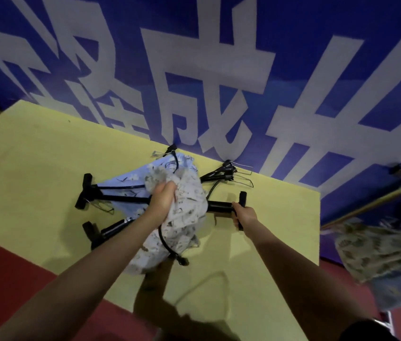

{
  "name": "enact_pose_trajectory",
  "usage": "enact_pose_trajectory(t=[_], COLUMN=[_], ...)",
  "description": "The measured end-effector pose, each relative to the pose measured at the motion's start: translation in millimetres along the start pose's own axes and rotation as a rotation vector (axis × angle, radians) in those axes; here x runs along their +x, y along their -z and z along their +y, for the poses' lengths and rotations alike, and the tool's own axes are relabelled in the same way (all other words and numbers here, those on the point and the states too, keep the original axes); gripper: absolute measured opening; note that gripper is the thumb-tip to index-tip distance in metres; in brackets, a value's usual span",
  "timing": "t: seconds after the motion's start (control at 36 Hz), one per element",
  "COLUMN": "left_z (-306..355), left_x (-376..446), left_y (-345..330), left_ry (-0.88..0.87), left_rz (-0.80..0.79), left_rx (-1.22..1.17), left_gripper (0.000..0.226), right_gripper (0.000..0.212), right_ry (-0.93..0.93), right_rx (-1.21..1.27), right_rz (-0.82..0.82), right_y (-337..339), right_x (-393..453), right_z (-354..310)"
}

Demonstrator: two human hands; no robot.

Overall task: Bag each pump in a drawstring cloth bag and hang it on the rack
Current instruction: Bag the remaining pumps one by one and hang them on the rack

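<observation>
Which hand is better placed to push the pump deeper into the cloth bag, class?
The right hand, probably: it already grips the pump at its T-handle end, which sticks out of the cloth bag. The left hand is busy holding the bunched bag.

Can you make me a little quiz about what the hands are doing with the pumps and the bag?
1. True or false: the left hand grips the grey patterned bag.
2. What does the right hand hold? A) a hanger B) the pump handle C) nothing
3. What colour is the table?

Key: 1 true. 2 B. 3 yellow.
</observation>
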State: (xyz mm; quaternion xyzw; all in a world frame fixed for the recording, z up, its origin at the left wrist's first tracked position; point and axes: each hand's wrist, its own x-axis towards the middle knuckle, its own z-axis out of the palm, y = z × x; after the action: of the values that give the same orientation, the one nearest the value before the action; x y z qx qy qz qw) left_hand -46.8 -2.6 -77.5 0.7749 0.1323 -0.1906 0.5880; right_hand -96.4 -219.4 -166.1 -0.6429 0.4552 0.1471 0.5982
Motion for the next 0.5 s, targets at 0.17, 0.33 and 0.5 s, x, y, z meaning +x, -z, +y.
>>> enact_pose_trajectory(t=[0.17,0.33,0.5], left_z=[65,79,68], left_x=[-15,-7,-3], left_y=[17,28,35], left_ry=[-0.28,-0.387,-0.365], left_rz=[-0.209,-0.345,-0.378], left_rx=[-0.138,-0.029,0.149], left_gripper=[0.021,0.034,0.065], right_gripper=[0.06,0.066,0.073], right_ry=[0.237,0.156,0.26], right_rx=[-0.531,0.803,1.113], right_rz=[0.491,-0.288,-0.522], right_y=[-16,-46,-18], right_x=[-19,-94,-127], right_z=[-3,-70,-107])
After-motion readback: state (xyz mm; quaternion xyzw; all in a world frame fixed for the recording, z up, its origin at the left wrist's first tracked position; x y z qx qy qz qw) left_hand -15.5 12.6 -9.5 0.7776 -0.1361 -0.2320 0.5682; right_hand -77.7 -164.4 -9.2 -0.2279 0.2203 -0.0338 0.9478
